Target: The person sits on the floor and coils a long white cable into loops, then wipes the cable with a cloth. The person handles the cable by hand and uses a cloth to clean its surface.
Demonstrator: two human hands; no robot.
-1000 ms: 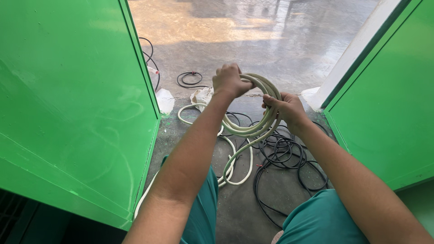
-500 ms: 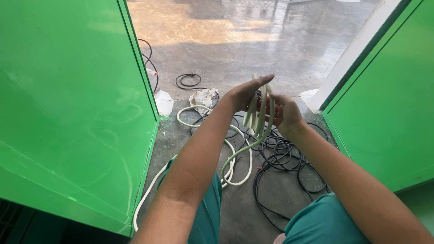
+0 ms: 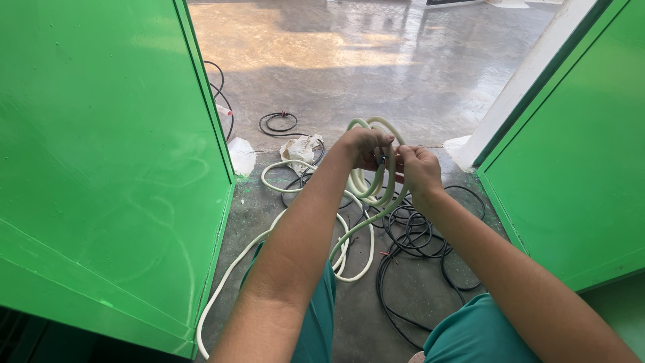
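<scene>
My left hand [image 3: 364, 146] and my right hand [image 3: 418, 169] meet in front of me, both closed on a coil of thick cream-white cable [image 3: 376, 126]. The coil stands upright between the hands, its loops rising above my left fingers. The loose rest of the cream cable [image 3: 282, 222] trails down across the concrete floor toward my left knee. A tangle of thin black wires [image 3: 416, 232] lies on the floor under my right wrist.
Bright green metal panels stand on both sides, the left panel [image 3: 101, 168] and the right panel [image 3: 578, 175]. A crumpled white rag [image 3: 300, 149], a small black wire loop [image 3: 279, 123] and a white scrap [image 3: 240, 156] lie on the wet concrete floor [image 3: 363, 60]. My teal trouser legs [image 3: 470, 336] show below.
My hands have drawn together on the coil. The coil has turned from a flat, wide ring to an upright bundle held between both hands.
</scene>
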